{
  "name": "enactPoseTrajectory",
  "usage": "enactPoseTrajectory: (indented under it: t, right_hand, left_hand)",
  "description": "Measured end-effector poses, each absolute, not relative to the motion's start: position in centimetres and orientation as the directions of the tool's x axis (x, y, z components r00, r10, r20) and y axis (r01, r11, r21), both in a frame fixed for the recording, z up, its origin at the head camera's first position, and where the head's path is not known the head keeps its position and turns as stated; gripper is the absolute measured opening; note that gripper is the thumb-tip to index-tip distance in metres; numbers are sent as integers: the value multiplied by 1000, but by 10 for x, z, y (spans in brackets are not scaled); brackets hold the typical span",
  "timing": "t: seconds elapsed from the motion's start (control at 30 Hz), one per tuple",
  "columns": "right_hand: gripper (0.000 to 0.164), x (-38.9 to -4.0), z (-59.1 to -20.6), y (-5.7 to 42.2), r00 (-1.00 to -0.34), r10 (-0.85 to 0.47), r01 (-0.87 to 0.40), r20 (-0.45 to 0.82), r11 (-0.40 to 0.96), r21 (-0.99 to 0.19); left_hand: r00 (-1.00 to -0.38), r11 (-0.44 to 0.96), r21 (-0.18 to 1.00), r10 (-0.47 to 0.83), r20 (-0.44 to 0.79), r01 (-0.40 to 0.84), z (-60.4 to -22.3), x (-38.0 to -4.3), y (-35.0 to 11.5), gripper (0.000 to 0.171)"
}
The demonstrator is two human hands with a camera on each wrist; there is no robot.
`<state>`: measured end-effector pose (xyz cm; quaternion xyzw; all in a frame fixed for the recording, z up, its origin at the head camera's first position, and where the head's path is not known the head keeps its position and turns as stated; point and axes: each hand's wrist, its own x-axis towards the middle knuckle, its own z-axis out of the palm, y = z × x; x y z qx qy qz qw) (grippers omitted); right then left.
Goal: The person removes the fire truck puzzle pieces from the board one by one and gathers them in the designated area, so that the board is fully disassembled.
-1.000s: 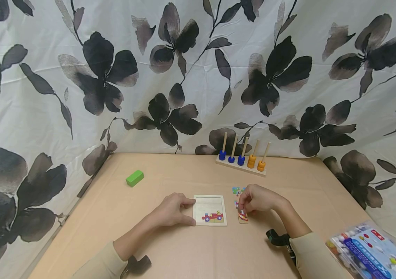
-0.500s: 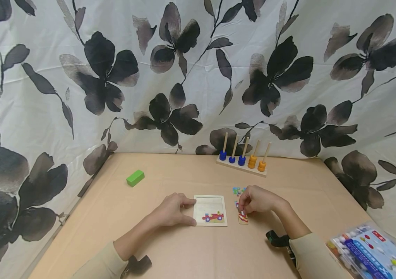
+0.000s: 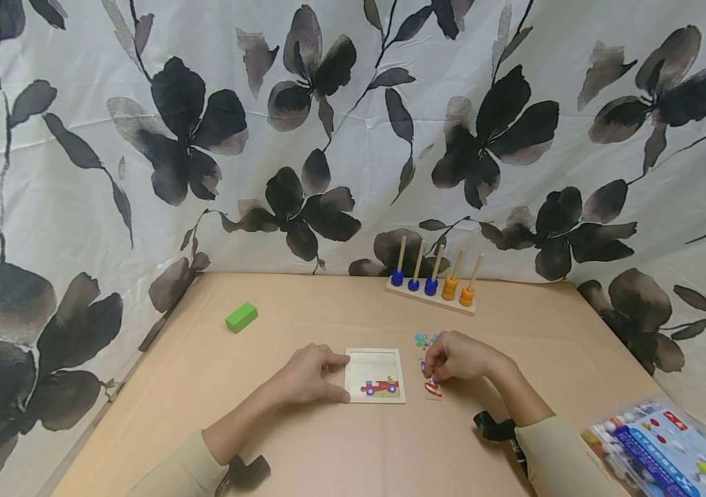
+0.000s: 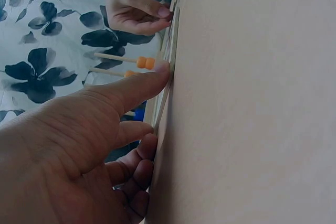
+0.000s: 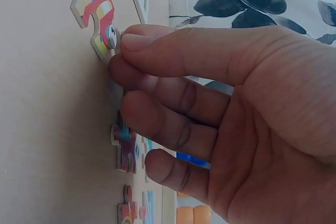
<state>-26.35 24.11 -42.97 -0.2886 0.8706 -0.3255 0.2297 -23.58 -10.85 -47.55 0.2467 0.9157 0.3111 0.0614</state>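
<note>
A square wooden puzzle tray [image 3: 401, 373] lies on the table, with pieces showing a red vehicle [image 3: 380, 387] in its lower right. My left hand [image 3: 309, 373] grips the tray's left side, thumb at the near corner and index finger at the far one. The left wrist view shows the tray nearly edge-on. To the right of the tray, my right hand [image 3: 467, 355] pinches the edge of a red and yellow puzzle piece [image 5: 101, 11] between thumb and index finger; its contact is partly hidden. More puzzle pieces [image 3: 425, 340] lie beyond, partly covered by that hand.
A green block [image 3: 241, 317] lies at the far left of the table. At the back right stands a peg stand [image 3: 430, 298] with blue and orange beads. A clear case of coloured pens [image 3: 669, 449] sits at the near right. A floral cloth [image 3: 328, 138] hangs behind.
Almost nothing differs. My right fingertips have shifted very slightly at the puzzle piece; my left hand and the tray stay in place.
</note>
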Motion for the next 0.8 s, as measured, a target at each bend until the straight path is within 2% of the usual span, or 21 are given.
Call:
enactPoseTrajectory:
  t: [0.47, 0.8]
  right_hand:
    - [8, -266, -432, 240, -747, -649, -414, -142, 622, -664]
    - [19, -264, -430, 230, -775, -631, -471, -19, 597, -649]
  left_hand:
    - [-871, 691, 589, 490, 44, 419, -475, -235, -108, 72]
    - [-867, 686, 590, 495, 50, 426, -475, -235, -108, 72]
